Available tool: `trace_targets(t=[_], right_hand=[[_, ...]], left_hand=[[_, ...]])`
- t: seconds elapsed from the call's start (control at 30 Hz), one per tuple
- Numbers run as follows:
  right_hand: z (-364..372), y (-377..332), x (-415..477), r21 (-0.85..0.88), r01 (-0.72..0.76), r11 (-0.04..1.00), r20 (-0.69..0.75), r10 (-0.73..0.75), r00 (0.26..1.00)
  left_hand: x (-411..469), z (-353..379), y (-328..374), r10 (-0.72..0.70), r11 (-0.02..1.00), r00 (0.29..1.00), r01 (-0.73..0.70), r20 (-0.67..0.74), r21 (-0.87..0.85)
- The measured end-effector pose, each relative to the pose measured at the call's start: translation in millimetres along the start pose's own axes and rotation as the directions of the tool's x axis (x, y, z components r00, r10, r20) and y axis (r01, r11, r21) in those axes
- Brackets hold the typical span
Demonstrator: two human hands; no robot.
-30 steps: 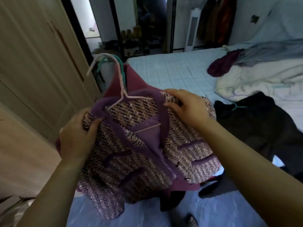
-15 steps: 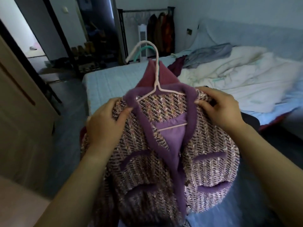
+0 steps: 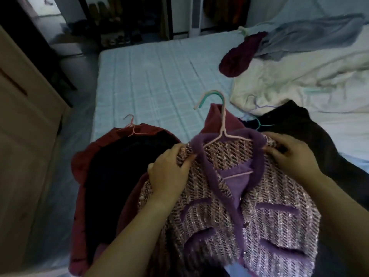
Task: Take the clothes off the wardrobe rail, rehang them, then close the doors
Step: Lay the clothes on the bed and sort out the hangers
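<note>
While the tweed jacket (image 3: 249,206) spans between them, the left hand (image 3: 169,170) at nine o'clock and the right hand (image 3: 293,156) at three each pinch a shoulder.

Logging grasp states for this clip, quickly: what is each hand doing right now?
Left hand: closed, gripping one shoulder of the jacket.
Right hand: closed, gripping the jacket's other shoulder by the collar.

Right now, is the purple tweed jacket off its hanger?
No, the pink hanger sits inside the collar of the purple tweed jacket, whose shoulders the left hand and right hand grip.
</note>
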State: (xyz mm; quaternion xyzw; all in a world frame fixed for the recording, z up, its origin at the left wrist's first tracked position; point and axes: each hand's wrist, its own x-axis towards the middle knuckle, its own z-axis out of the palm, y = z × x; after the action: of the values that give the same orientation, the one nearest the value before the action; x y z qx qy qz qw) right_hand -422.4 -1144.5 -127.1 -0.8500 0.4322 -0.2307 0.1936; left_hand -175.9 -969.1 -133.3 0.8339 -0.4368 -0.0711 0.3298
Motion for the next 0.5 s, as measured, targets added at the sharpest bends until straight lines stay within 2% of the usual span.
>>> trace_targets(t=[0.17, 0.33, 0.4, 0.5], right_hand=[[68.0, 73.4, 97.2, 0.029, -0.063, 0.998, 0.203, 0.056, 0.977], [160.4, 100.2, 153.8, 0.002, -0.034, 0.999, 0.413, 0.03, 0.91], [195.2, 97.5, 163.1, 0.024, 0.003, 1.0, 0.466, -0.014, 0.885], [238.7, 71.5, 168.7, 0.108, 0.109, 0.988, 0.555, -0.151, 0.818]], left_hand=[[92.8, 83.4, -22.9, -0.1, 0.989, 0.989, 0.087, 0.11, 0.118], [140.4, 132.6, -92.2, -0.287, 0.935, 0.918, 0.206, 0.275, 0.288], [148.0, 146.7, -111.1, -0.331, 0.916, 0.869, 0.202, 0.368, 0.346], [152.3, 156.5, -139.3, -0.352, 0.918, 0.837, 0.222, 0.419, 0.328]])
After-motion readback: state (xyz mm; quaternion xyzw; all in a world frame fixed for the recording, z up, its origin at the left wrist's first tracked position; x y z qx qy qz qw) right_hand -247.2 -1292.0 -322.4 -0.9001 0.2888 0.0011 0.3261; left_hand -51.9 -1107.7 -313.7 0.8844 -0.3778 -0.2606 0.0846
